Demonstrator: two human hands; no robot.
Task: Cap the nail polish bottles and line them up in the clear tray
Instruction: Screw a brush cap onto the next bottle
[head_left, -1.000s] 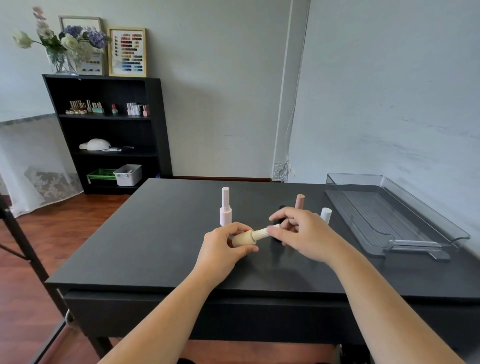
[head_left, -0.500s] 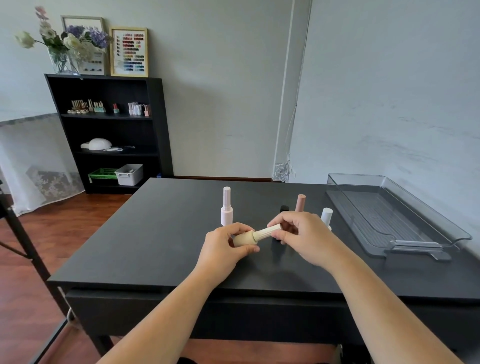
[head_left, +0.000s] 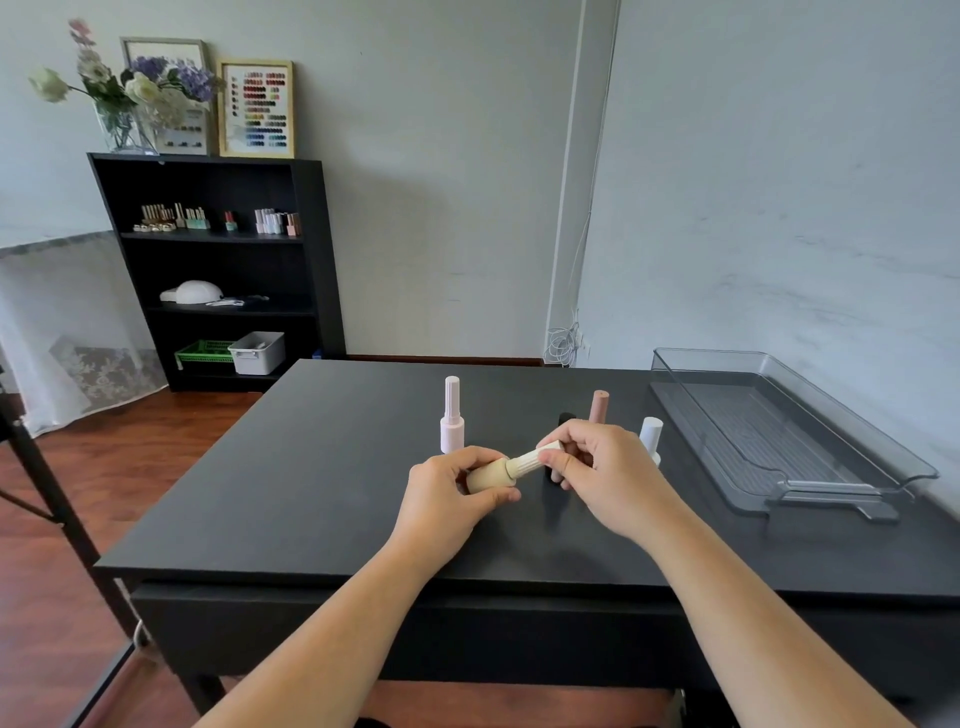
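Note:
A beige nail polish bottle lies sideways above the black table, gripped around its body by my left hand. Its ribbed cream cap sits on the bottle's neck, pinched at the far end by my right hand. A pale pink capped bottle stands upright behind my left hand. Behind my right hand stand a dusty pink bottle, a black one and a white one, all partly hidden. The clear tray lies at the right with nothing in it.
The tray's handle points toward the table's front edge. A black shelf with small bottles and bins stands at the back left on the wooden floor. A grey wall runs close along the table's right side.
Both hands stay on the beige bottle and cap at the same spot. My right fingers have shifted slightly around the cap.

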